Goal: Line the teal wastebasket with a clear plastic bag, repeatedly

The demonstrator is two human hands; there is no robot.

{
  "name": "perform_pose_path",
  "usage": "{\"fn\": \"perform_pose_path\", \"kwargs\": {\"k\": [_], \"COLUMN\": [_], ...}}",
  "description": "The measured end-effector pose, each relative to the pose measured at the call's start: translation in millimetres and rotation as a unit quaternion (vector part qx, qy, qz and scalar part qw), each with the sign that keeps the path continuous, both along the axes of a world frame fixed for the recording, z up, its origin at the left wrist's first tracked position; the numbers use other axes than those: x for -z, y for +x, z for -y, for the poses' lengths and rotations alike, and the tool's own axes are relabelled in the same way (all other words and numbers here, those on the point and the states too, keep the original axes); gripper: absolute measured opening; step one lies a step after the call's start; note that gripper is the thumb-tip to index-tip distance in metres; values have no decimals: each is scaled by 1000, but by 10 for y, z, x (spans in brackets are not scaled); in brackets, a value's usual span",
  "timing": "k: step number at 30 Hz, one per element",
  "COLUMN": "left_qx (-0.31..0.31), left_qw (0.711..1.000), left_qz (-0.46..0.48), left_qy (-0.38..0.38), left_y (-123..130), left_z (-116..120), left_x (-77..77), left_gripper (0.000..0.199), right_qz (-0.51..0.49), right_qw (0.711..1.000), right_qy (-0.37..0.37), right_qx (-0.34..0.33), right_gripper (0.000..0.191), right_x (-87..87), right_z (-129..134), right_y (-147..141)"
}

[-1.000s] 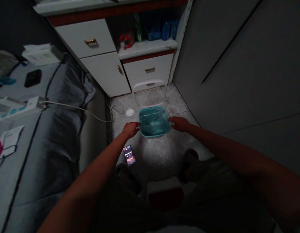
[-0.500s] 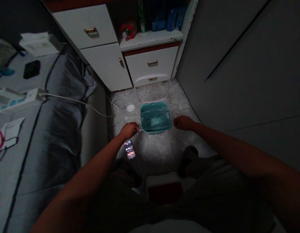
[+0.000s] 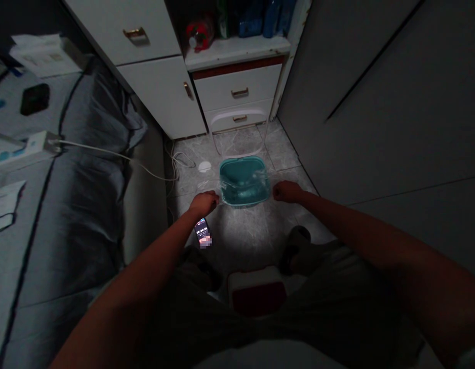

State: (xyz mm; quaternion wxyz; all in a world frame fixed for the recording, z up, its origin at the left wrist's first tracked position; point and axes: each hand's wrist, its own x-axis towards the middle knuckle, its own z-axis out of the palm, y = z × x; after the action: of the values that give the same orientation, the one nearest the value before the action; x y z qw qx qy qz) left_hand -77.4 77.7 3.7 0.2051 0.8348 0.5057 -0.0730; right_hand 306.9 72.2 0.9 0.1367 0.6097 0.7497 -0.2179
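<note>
A teal basin (image 3: 225,166) stands on the tiled floor between my two hands. A sheet of clear plastic film (image 3: 243,187) stretches across it, creased and shiny, reaching toward both fists. My left hand (image 3: 205,203) is closed on the film at the basin's near left corner. On the opposite side, my right hand (image 3: 287,191) is closed on the film just beyond the basin's right rim. The film's exact edges are hard to make out in the dim light.
A lit phone (image 3: 202,230) lies on the floor by my left wrist. Behind the basin are a thin white curved frame (image 3: 239,155) and white drawers (image 3: 237,92). A white cable (image 3: 145,171) runs down from the bed at left. A red-and-white box (image 3: 256,292) sits between my feet.
The view has shifted slightly, so the surroundings sit higher and further left. The film's creases over the basin have changed; both hands stay closed beside it.
</note>
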Motion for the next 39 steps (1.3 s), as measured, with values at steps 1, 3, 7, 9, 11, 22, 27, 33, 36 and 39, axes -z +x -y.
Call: {"fn": "perform_pose_path", "kwargs": {"k": [1,3,7,9,11,22,27,33,36,39], "left_qx": [-6,-17,-78,-138,-197,-200,-172,-178,-192,-197], "left_qw": [1000,1000,997,989,979,972,979,975,969,965], "left_qz": [2,5,29,46,55,56,21,65,102,127], "left_qy": [4,9,-1,-2,16,107,104,116,118,120], "left_y": [0,-8,-23,-10,18,60,42,22,14,27], "left_z": [-18,-55,-128,-154,-167,-312,-428,-594,-747,-907], "left_x": [33,109,201,177,109,13,106,221,301,384], "left_gripper": [22,22,31,33,28,48,34,33,31,29], "right_qz": [-7,-24,-105,-170,-235,-175,-161,-133,-122,-118], "right_qw": [1000,998,987,966,930,920,945,949,951,954], "right_qy": [5,13,32,20,-14,286,239,223,215,192], "right_qx": [15,48,121,193,283,202,158,179,186,199], "right_gripper": [15,15,20,26,29,25,31,27,29,28], "right_x": [11,44,133,156,147,-48,67,157,181,222], "right_z": [-21,-65,-159,-203,-238,-193,-252,-451,-585,-713], "right_y": [-4,-12,-13,-13,-21,-275,-282,-202,-170,-146]}}
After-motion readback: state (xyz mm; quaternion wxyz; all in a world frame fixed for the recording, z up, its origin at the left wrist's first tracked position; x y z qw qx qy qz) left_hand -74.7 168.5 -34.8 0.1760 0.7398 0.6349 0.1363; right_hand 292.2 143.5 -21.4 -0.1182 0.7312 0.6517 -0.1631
